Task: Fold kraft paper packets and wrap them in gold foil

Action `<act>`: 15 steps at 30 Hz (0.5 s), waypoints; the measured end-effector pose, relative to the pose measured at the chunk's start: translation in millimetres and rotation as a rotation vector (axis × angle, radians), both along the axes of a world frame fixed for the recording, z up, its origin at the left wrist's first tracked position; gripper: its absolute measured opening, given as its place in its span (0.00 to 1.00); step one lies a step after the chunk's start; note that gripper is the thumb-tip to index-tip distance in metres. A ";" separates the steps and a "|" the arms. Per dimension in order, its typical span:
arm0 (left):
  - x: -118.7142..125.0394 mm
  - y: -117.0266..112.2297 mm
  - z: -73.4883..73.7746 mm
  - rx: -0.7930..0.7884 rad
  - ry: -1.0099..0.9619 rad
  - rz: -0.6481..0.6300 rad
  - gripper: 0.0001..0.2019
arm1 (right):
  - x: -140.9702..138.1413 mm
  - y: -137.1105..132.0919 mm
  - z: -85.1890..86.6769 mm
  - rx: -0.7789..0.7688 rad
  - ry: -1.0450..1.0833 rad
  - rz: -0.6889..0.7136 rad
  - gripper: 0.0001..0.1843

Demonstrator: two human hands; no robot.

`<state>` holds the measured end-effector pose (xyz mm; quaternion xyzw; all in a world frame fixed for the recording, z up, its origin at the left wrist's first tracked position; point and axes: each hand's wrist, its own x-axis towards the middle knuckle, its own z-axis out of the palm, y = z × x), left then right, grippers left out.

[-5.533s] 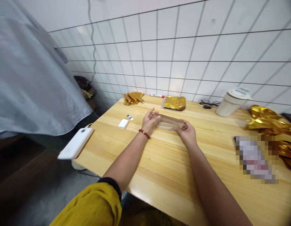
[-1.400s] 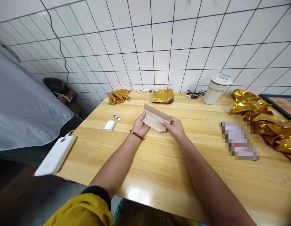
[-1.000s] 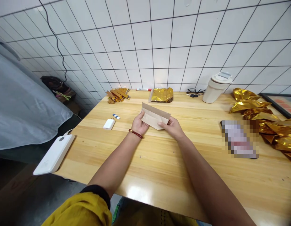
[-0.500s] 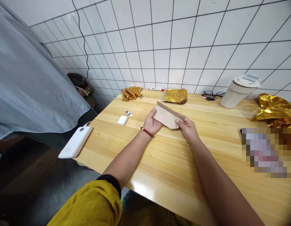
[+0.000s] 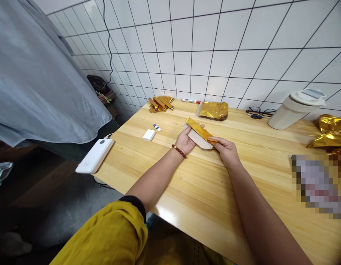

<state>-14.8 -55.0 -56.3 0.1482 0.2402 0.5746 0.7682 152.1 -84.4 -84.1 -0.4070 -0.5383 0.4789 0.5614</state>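
Note:
A folded sheet of paper (image 5: 200, 134), brown on one face and shiny gold on the other, is held just above the wooden table (image 5: 203, 184). My left hand (image 5: 185, 140), with a red bead bracelet at the wrist, grips its left end. My right hand (image 5: 225, 150) pinches its right end. A gold band shows along the sheet's upper edge, with the brown face below it.
Folded gold pieces (image 5: 160, 103), a red marker (image 5: 191, 101), a stack of gold sheets (image 5: 213, 110), glasses (image 5: 258, 112) and a white cup (image 5: 295, 109) lie along the wall. A white charger (image 5: 149, 135), a power bank (image 5: 95, 156) and crumpled gold foil (image 5: 330, 134) are nearby. Grey cloth (image 5: 35, 81) hangs at left.
The paper went from lying flat under both hands to being lifted and turned. Its gold face now shows along the top edge. The camera swung left.

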 end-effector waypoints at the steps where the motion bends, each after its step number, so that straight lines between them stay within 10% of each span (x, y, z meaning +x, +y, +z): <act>1: -0.5 0.3 -0.3 0.000 -0.008 -0.005 0.18 | -0.4 0.1 -0.5 -0.003 -0.007 0.003 0.09; 10: -4.7 -1.7 0.7 0.059 -0.065 0.003 0.26 | -2.0 -0.9 -5.1 -0.075 -0.079 0.046 0.15; 15: -2.6 -2.1 0.0 0.082 -0.021 0.011 0.12 | -2.2 -4.7 -2.8 -0.071 -0.101 0.069 0.18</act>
